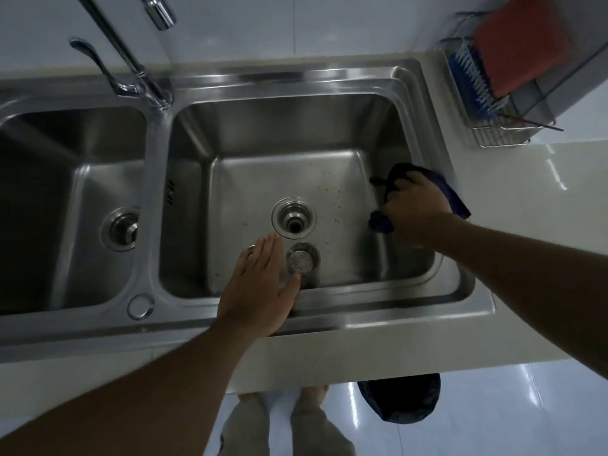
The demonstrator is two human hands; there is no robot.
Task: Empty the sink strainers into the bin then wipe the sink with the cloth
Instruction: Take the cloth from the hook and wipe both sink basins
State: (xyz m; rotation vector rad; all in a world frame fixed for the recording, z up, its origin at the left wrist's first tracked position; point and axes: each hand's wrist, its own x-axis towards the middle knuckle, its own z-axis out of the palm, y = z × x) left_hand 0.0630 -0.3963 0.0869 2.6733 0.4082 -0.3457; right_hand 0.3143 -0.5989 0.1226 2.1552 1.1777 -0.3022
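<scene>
My right hand (pixel 416 212) grips the blue cloth (pixel 454 199) against the right wall of the sink (pixel 296 77); my left hand (pixel 260 287) is flat, fingers straight, beside the strainer (pixel 302 258) near the open drain (pixel 293 218)

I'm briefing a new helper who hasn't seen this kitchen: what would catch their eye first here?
First the right hand, gripping a dark blue cloth against the right wall of the right basin. Next the left hand, fingers straight, held over the basin's front, beside a strainer lying out of the open drain. A dark-bagged bin stands below the counter.
</scene>
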